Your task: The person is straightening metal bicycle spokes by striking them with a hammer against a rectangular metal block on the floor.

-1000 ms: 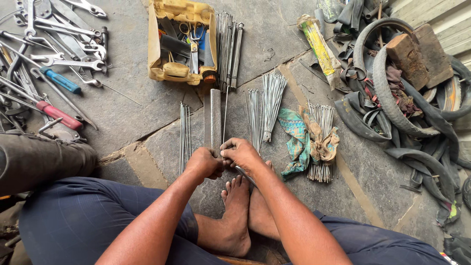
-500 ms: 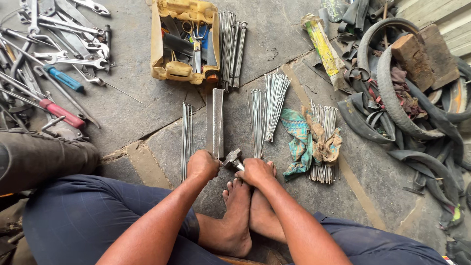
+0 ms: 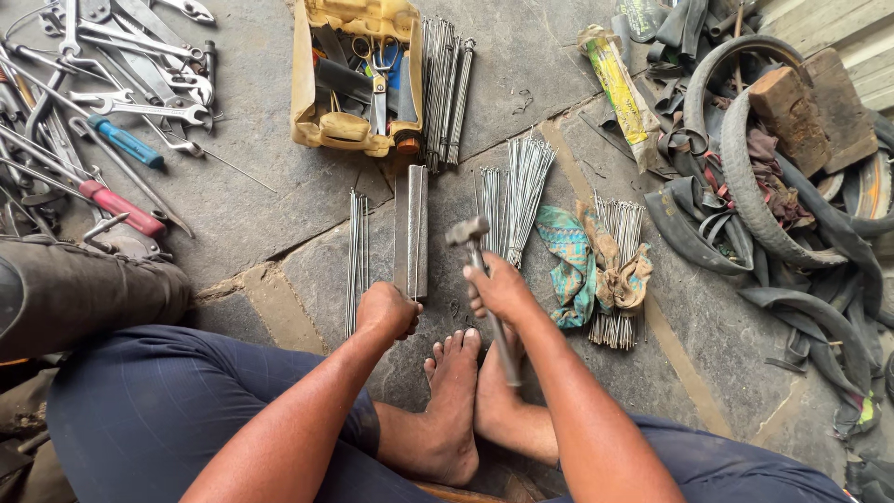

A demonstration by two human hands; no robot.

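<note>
The right hand [image 3: 501, 291] grips a hammer [image 3: 486, 289] tight (head up). The left hand [image 3: 388, 311] is curled shut at the near end of the metal bar [image 3: 411, 231], beside thin spokes [image 3: 356, 247].

dull grey metal hammer [image 3: 468, 233] and bar [image 3: 411, 230] (slightly scuffed), thin shiny steel spokes [image 3: 515, 191], rough matt stone floor [image 3: 251, 210], frayed cloth [image 3: 570, 251].

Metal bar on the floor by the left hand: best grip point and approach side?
Grip the metal bar at its far half, from above, fingers across its narrow width. It lies flat and lengthwise away from the person; the left hand sits at its near end, and the hammer in the right hand hovers close on its right. The left side looks freer.
</note>
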